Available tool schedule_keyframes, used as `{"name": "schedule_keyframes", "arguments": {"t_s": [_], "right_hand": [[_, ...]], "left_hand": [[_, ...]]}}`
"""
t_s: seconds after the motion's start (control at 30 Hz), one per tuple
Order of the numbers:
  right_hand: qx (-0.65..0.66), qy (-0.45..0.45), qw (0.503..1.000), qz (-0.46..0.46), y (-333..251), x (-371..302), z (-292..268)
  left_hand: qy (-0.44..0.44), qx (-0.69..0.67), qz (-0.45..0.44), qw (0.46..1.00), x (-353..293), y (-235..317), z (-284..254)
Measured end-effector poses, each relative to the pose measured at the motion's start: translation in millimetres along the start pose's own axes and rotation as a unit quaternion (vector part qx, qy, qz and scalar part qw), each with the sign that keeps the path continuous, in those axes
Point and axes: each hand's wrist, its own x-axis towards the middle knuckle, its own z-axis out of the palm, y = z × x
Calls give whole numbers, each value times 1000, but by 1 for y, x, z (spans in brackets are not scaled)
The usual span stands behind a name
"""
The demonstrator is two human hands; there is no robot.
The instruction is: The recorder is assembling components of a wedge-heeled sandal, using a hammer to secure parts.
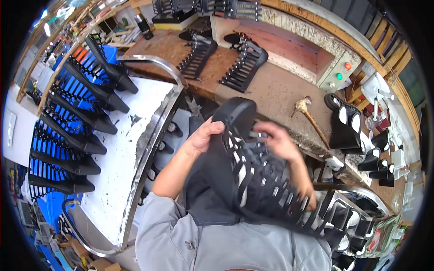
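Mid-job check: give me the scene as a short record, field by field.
Left grip: holding the black boot
Right grip: blurred, at the boot's straps; contact unclear
Bench: two strappy boots, hammer
Left side: white-topped cart with metal rails, bearing a row of black boots
Controls: red button above green button

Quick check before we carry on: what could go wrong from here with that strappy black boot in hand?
1. The left hand grips the strappy black boot near its sole, so the boot might swing or slip if that hold loosens.
2. The loose straps spread across the right forearm and could snag it.
3. The hammer lies with its handle end near the front edge of the bench; a knock might send it off.
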Motion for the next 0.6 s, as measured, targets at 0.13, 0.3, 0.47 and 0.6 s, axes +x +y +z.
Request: {"name": "schedule_keyframes", "arguments": {"t_s": [0.13, 0.3, 0.47, 0.6], "right_hand": [[103, 51, 984, -133, -71, 23, -25], [-76, 28, 971, -227, -99, 23, -29], [-114, 81, 966, -219, -92, 33, -23], [-57, 88, 982, -159, -89, 32, -25]], "left_hand": [[59, -32, -24, 997, -11, -1, 16], [104, -49, -49, 992, 1, 0, 32], [102, 16, -71, 992, 5, -1, 36], [89, 56, -82, 991, 9, -3, 37]]}}
